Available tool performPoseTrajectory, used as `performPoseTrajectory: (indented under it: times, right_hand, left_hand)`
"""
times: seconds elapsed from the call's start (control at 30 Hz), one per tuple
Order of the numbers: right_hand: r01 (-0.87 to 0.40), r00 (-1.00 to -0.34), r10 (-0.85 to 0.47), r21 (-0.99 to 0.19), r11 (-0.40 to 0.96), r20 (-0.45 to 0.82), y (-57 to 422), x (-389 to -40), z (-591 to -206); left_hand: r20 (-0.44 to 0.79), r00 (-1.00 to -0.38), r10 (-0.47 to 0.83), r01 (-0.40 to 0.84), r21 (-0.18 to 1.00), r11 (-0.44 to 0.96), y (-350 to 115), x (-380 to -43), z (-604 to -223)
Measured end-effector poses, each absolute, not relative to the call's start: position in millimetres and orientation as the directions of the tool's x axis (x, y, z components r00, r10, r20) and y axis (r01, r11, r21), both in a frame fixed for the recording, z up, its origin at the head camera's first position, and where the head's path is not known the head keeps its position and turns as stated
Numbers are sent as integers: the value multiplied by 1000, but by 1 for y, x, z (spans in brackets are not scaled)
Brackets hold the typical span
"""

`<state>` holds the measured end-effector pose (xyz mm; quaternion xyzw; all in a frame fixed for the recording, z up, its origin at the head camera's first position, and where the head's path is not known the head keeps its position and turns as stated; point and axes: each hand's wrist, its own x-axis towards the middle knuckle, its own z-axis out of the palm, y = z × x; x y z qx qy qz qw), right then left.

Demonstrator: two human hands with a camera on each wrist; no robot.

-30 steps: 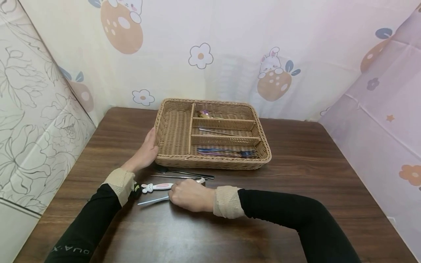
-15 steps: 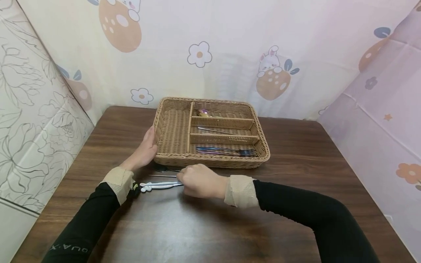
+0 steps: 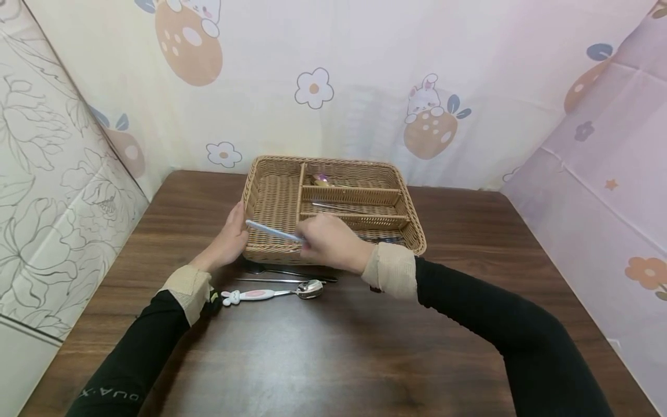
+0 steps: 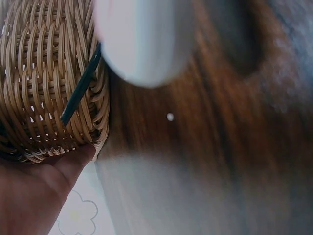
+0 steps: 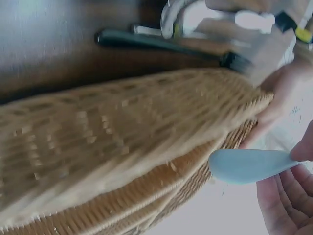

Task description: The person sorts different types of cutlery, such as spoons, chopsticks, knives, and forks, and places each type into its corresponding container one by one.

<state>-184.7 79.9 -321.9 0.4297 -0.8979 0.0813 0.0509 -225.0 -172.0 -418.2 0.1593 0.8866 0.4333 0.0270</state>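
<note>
My right hand (image 3: 333, 240) is over the near side of a wicker cutlery basket (image 3: 273, 249). It pinches a utensil with a pale blue handle (image 3: 273, 230); in the right wrist view the rounded handle (image 5: 249, 165) sticks out from the thumb and fingers. The utensil's other end is hidden. At the basket's left outer wall, my left hand (image 3: 226, 240) rests with its fingers along the side. In the left wrist view, a fingertip touches the wicker (image 4: 44, 88). A spoon with a white and pink rabbit handle (image 3: 255, 295) lies on the table in front.
A thin metal utensil (image 3: 266, 280) and a dark-handled utensil (image 3: 292, 272) lie between the spoon and the basket. Inside the basket, a gold utensil (image 3: 320, 181), a thin silver utensil (image 3: 339, 208) and dark cutlery (image 3: 388, 238) sit in separate right-hand compartments. A patterned curtain (image 3: 354, 87) hangs behind the table.
My right hand has lifted the pale blue-handled utensil off the table and moved it up and forward over the basket's near rim. My left hand stays at the basket's side.
</note>
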Motion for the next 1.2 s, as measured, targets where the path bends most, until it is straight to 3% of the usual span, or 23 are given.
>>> performPoseTrajectory:
  times: [0.4, 0.6, 0.83, 1.2]
  right_hand:
    - [-601, -796, -589, -292, 744, 136, 70, -226, -292]
    - [-509, -849, -509, -472, 720, 139, 62, -246, -288]
    - [-411, -901, -411, -571, 711, 137, 43, -269, -292]
    - [-133, -987, -154, -745, 654, 41, 17, -291, -305]
  left_hand:
    - [94, -947, 307, 260, 786, 561, -173, -226, -420]
    - [90, -945, 313, 262, 783, 564, -173, -227, -421]
    - [88, -948, 307, 257, 783, 567, -172, -226, -419]
    - [75, -951, 300, 242, 785, 570, -172, -226, -418]
